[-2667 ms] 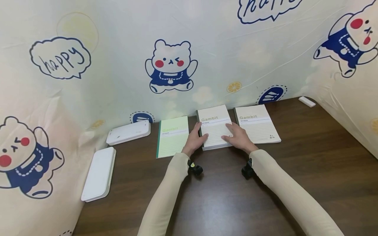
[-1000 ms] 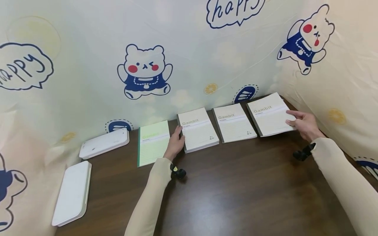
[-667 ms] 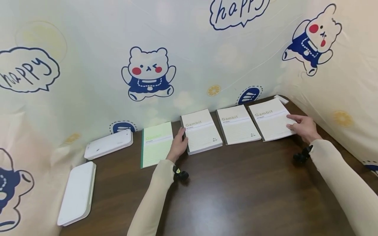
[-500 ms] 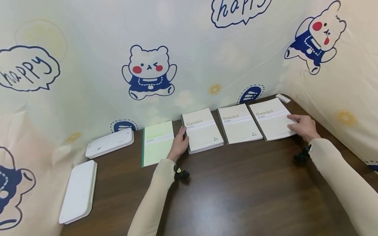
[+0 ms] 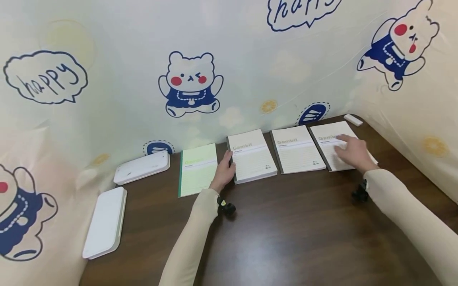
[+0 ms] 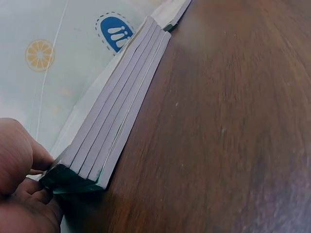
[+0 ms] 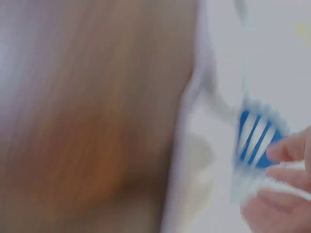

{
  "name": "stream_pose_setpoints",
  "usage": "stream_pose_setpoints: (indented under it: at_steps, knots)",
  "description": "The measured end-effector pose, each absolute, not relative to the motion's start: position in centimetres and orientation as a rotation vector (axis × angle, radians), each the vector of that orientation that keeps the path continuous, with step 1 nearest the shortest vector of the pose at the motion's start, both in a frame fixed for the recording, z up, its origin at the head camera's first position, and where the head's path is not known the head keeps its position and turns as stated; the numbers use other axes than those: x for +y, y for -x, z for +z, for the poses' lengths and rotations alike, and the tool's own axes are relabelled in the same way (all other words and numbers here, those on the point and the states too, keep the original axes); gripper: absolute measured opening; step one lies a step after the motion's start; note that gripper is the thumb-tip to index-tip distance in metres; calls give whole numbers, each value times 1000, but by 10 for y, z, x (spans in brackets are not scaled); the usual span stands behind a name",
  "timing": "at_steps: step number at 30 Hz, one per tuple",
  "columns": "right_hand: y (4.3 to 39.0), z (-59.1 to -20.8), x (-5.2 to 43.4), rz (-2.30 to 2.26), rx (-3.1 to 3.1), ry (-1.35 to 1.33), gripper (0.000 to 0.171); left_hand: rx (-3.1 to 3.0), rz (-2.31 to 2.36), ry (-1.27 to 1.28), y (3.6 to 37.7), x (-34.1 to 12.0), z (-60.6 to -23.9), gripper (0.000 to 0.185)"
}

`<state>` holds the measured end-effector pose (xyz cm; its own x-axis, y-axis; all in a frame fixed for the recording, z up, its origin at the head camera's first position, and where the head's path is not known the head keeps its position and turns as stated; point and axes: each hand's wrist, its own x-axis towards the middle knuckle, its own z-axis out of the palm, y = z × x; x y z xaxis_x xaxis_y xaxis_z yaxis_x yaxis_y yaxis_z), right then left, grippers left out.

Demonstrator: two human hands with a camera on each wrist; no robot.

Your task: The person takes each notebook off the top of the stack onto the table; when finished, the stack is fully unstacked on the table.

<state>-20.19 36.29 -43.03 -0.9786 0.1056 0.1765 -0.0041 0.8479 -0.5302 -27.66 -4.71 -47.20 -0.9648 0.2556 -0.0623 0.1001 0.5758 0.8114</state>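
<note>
Several "Gambit" notebooks lie in a row at the back of the dark wooden table (image 5: 286,222). My left hand (image 5: 225,169) holds the near-left corner of a thick notebook stack (image 5: 252,155). In the left wrist view its thumb and fingers (image 6: 22,165) pinch that corner of the stack (image 6: 116,121). Left of it lies a green notebook (image 5: 198,169). A single notebook (image 5: 297,149) lies to the right of the stack. My right hand (image 5: 348,149), fingers stretched and motion-blurred, hovers over or touches the rightmost notebook (image 5: 327,137). The right wrist view is blurred, with only fingertips (image 7: 286,184) visible.
Two flat white cases (image 5: 143,167) (image 5: 105,222) lie at the left. A small white block (image 5: 353,119) sits in the back right corner. A bear-print cloth (image 5: 189,83) walls the table at the back and on both sides.
My right hand has slid left from the right edge of the rightmost notebook onto its cover. My left hand has stayed on the stack's corner.
</note>
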Motion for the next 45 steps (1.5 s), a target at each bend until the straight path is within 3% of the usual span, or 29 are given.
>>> stream_pose_setpoints:
  at_steps: [4,8,14,31,45]
  knots:
    - [218,-420,292,1108,-2857,-134,47,2636,1349,-297,278,-45,-471,54]
    - [233,-435,226,1259,-2907,-225,53,2639,1333,-285,278,-43,-474,54]
    - [238,-454,170,1205,-2940,-240,59,2663,1306,-279,275,-45,-472,54]
    - [237,-458,165,1164,-2990,-262,61,2709,1330,-325,271,-35,-467,63]
    - [236,-463,170,1198,-2954,-282,62,2424,1689,-60,290,-26,-454,53]
